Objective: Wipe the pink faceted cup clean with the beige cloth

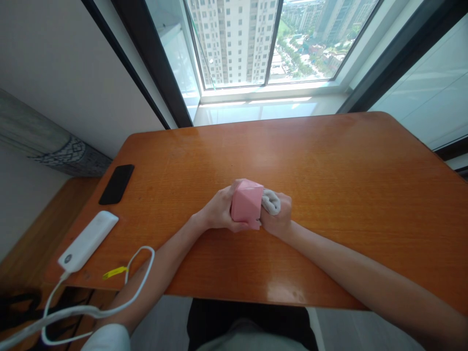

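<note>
Evidently clamps the pink box (pixel 246 202) in the left hand (pixel 220 209) above the bench (pixel 340 165) to steady it, and clasps the pale rolled cloth (pixel 271 201) in the right hand (pixel 281 215) just beside; black phone (pixel 117 184) and white power bank (pixel 88 241) off left, probably for elbow room.

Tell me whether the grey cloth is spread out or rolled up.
Rolled up: the grey cloth shows as a tight, curled bundle poking from the right hand, beside the pink box.
</note>
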`<state>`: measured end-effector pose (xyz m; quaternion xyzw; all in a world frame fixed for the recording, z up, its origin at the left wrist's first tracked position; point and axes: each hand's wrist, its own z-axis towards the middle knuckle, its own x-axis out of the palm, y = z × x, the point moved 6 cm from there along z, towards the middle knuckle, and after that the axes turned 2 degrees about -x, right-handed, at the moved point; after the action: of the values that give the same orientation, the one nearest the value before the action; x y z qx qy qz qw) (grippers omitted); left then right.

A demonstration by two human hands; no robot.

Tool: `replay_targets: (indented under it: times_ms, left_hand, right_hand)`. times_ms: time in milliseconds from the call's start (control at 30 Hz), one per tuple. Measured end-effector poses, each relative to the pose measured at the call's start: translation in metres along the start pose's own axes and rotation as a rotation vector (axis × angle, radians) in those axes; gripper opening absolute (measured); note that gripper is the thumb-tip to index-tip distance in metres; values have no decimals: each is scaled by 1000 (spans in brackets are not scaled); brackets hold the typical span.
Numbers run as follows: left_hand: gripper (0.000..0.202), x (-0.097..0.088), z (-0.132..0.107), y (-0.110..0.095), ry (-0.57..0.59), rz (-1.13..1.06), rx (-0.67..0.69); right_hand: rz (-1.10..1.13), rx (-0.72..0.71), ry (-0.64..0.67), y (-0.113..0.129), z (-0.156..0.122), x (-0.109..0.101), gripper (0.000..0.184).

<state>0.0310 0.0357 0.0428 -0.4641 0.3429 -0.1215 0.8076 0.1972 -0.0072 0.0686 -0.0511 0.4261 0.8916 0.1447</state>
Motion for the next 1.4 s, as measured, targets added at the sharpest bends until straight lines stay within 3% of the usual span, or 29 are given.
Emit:
replay_targets:
  times_ms: [133, 333, 467, 600, 767, 1000, 1233, 1400]
  left_hand:
    - [100, -1, 0, 4, 20, -83, -47]
    - [116, 4, -4, 12, 8, -184, -88]
    - [145, 2, -4, 9, -62, -191, 79]
    - [166, -3, -4, 0, -77, 101, 277]
    - [149, -8, -9, -12, -106, 406, 538]
    - [111, -9, -11, -10, -169, 538, 586]
    - [112, -11, -13, -12, -194, 557, 550]
    - [122, -10, -12, -16, -205, 539, 521]
  right_hand:
    - [-24, -10, 2, 2, 0, 0, 36]
    - [23, 74, -33, -8, 0, 1, 35]
    - [81, 137, -78, -15, 0, 0, 33]
    - [155, 178, -95, -15, -1, 0, 31]
    - [203, 242, -130, -18, 0, -1, 32]
    - [231, 304, -162, -24, 0, 0, 35]
    - [205, 327, -151, -26, -5, 1, 37]
    - [195, 251, -138, -23, -4, 0, 37]
